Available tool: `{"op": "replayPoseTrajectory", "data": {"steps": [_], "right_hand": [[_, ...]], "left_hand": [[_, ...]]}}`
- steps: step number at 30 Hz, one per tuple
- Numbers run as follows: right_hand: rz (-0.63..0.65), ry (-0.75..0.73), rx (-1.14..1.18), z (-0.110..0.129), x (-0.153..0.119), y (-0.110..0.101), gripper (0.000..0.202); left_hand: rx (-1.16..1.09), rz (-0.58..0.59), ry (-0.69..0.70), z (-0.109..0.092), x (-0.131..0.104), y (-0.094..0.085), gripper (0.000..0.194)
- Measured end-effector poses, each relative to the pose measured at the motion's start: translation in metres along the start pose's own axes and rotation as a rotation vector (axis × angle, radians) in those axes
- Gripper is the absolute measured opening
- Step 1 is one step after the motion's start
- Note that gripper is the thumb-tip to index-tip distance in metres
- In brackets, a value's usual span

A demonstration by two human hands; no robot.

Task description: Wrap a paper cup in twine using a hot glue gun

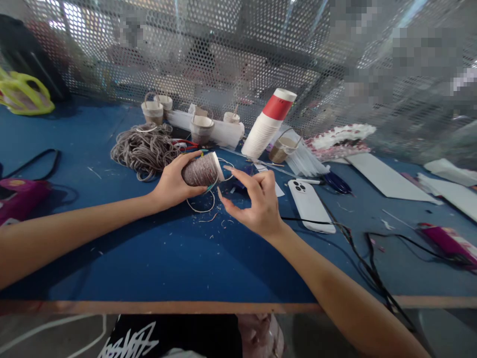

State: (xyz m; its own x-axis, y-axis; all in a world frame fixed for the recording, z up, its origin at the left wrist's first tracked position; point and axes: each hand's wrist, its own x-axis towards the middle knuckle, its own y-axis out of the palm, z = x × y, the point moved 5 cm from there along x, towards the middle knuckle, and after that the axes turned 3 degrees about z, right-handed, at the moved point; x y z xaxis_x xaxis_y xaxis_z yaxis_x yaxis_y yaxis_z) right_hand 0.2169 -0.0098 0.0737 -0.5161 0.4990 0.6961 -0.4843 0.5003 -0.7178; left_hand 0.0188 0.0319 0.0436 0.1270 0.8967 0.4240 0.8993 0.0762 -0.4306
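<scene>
My left hand [175, 183] grips a paper cup [201, 170] wrapped in grey-brown cord, tilted on its side with its white rim towards the right. My right hand [255, 199] is just right of that rim, thumb and index finger apart, with nothing visible between them. Whether its fingertips touch the rim I cannot tell. Thin pale cord [203, 211] loops from around the rim down over the blue table [149, 258]. Behind my left hand lies a heap of grey-brown cord [143, 151].
Small cord-wrapped cups with handles [202, 129] stand at the back, near a tilted stack of paper cups [263, 130]. A white phone [311, 206] lies to the right, crossed by black cables [352, 238]. Purple glue guns [445, 241] lie at both sides. A perforated metal screen [223, 54] rises behind.
</scene>
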Motion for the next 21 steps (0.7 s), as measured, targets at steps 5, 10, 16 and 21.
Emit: {"op": "replayPoseTrajectory", "data": {"steps": [5, 10, 16, 21], "right_hand": [[0.028, -0.021, 0.009, -0.0013, 0.0018, 0.0011, 0.042], [-0.042, -0.089, 0.023, 0.0017, 0.0035, -0.0031, 0.040], [-0.059, -0.122, 0.009, 0.0022, 0.0038, -0.0045, 0.036], [-0.050, -0.133, -0.033, -0.0009, 0.0035, -0.0041, 0.035]], "left_hand": [[-0.042, 0.014, -0.045, -0.0015, 0.0003, 0.0007, 0.073], [-0.079, 0.018, -0.076, -0.0010, 0.0004, 0.0017, 0.072], [-0.111, 0.025, -0.104, 0.0015, 0.0015, 0.0017, 0.071], [-0.093, 0.030, -0.141, 0.0049, 0.0026, 0.0015, 0.073]]}}
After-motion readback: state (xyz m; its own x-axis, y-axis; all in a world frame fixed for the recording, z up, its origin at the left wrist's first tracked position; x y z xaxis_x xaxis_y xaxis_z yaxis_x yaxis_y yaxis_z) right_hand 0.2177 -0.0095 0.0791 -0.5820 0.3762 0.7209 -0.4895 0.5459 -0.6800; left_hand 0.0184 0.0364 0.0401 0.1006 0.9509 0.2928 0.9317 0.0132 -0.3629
